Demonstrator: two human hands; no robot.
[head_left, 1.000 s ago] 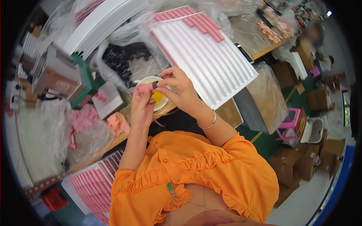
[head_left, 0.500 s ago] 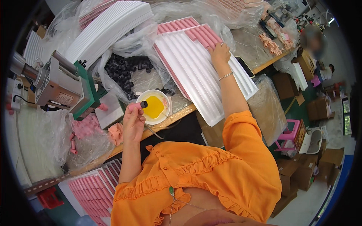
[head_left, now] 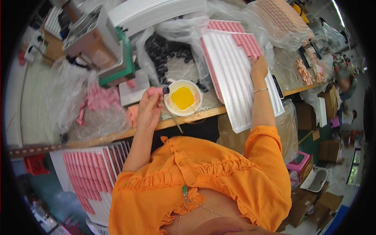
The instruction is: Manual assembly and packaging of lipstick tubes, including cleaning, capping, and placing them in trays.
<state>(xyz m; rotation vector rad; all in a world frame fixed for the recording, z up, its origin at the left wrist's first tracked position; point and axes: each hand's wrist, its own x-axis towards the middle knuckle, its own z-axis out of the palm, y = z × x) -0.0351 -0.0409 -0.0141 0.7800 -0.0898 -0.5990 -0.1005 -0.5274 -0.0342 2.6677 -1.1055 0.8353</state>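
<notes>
My left hand [head_left: 150,110] is closed around a short pink tube [head_left: 156,91] with a black collar on its end. It holds the tube nearly level at the left rim of a white bowl [head_left: 183,113] containing a yellow pad or liquid. My right hand [head_left: 259,71] reaches onto a white ridged tray [head_left: 229,66]. Its curled fingers grip the near end of a pink tube in the row of pink tubes [head_left: 247,45] lying in the tray's grooves; the fingertips are partly hidden. Another tray of pink tubes shows underneath.
Black collars [head_left: 162,58] lie in a plastic bag behind the bowl. A green and grey press [head_left: 102,51] stands at left. A phone [head_left: 277,86] lies right of the tray. Near the bench edge [head_left: 196,117], a rack of pink tubes [head_left: 87,174] sits lower left.
The whole view has shifted, so the bench appears farther right. My left hand has tipped its tube closer to level beside the bowl. My right hand stays at the tray's pink tubes.
</notes>
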